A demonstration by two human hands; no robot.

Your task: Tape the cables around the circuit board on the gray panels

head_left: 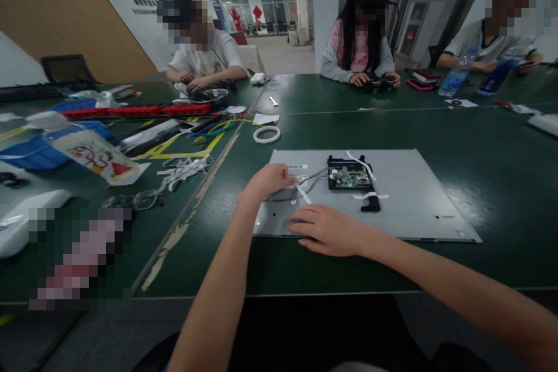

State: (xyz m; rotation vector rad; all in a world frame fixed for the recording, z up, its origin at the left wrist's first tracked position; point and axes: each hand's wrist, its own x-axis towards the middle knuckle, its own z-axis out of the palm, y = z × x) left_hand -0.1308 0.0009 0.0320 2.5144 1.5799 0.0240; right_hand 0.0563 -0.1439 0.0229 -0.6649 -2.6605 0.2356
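Note:
A grey metal panel (414,192) lies flat on the green table (349,128) in front of me. A small green circuit board (349,176) in a black frame sits near the panel's middle, with grey cables (316,177) running left from it and white tape strips (302,193) over them. My left hand (268,181) rests on the panel's left part, fingers curled and pinching at a tape strip by the cables. My right hand (329,231) lies flat, fingers stretched out, pressing on the panel's near edge.
A white tape roll (267,134) lies beyond the panel. Coloured wires (218,128), a red bar (131,111), a blue tray (39,154) and glasses (135,200) clutter the left side. Three other people sit at the far edge; bottles (457,72) stand at the right.

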